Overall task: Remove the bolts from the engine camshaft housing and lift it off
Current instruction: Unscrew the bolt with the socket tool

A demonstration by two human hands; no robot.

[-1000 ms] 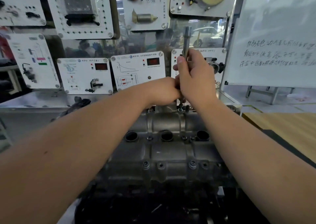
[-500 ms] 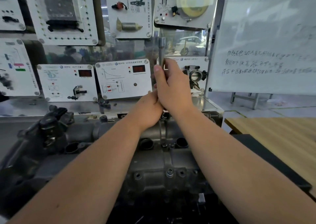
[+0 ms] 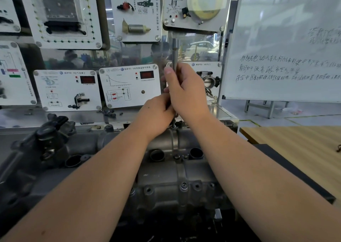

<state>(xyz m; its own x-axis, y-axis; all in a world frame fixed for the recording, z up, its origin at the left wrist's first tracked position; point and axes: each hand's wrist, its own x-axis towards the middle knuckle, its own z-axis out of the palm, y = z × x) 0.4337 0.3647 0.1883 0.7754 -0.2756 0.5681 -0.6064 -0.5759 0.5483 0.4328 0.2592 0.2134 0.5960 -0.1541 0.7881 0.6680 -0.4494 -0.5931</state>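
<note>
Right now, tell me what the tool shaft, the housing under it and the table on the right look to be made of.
Tool shaft: bright polished metal, probably steel; it catches a straight highlight.
Camshaft housing: dull grey cast metal, likely aluminium; matte, slightly grainy, with moulded ribs and bosses.
Table: pale wood or wood-look laminate; striped grain shows, but which of the two cannot be told.

Grey cast camshaft housing [image 3: 166, 169] lies lengthwise on the bench, dark round wells along top; one bolt [image 3: 184, 186] seated near front edge.
</note>
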